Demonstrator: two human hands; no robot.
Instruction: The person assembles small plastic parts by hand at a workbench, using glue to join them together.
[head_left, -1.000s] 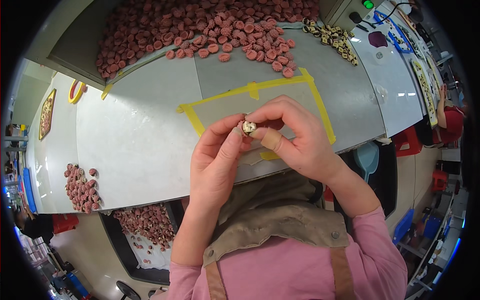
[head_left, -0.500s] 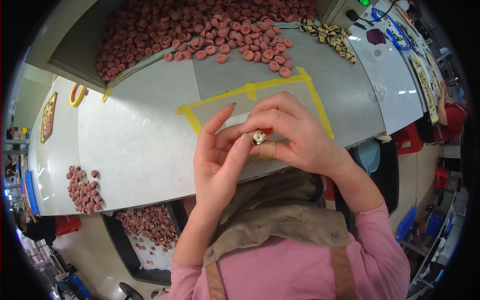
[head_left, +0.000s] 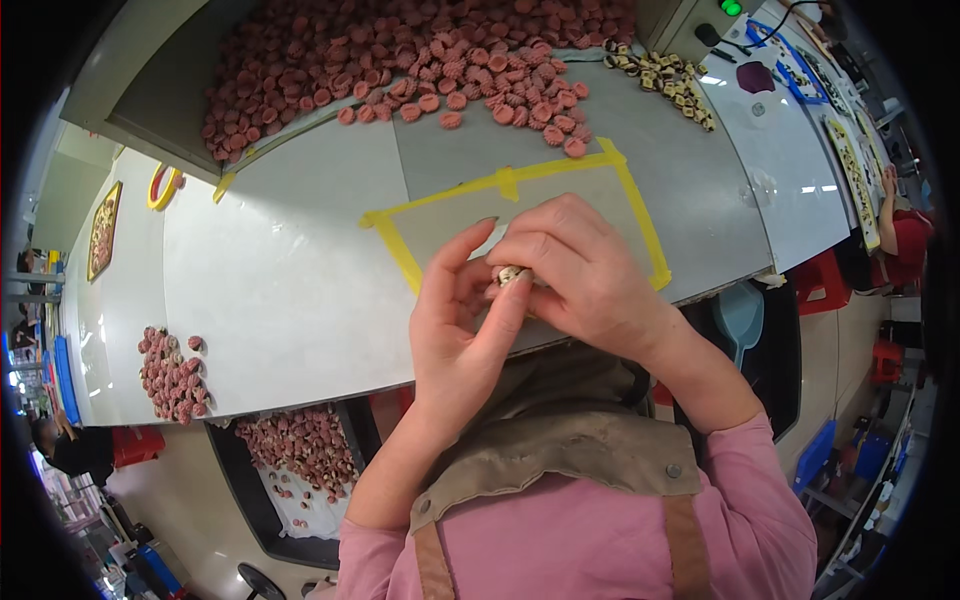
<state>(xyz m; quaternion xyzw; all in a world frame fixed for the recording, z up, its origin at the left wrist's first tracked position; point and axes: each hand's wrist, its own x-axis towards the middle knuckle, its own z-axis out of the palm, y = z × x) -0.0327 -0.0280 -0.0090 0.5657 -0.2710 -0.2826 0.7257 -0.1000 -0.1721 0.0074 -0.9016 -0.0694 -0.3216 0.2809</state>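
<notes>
Close together over the near edge of the table, my left hand (head_left: 462, 325) and my right hand (head_left: 585, 275) pinch one small piece (head_left: 510, 273) between their fingertips. Cream-white with dark spots shows on it, and some pink beside it; the fingers hide most of the rest. My left thumb presses on it from the near side, while the left index finger stands raised. The right fingers curl over its far side. Beneath the hands lies a rectangle marked out with yellow tape (head_left: 640, 215) on the table.
A big heap of pink ridged cups (head_left: 440, 75) fills the back. Small cream-and-dark pieces (head_left: 665, 80) lie right of it. At the left is a pile of pink-and-cream pieces (head_left: 172, 378). Below the table edge, a black bin (head_left: 250, 500) holds more; a blue scoop (head_left: 738, 312) lies at the right.
My fingers have closed in around the small piece, covering more of it. The red bit and the tan finger wrap seen before are now hidden. Both hands sit slightly further right.
</notes>
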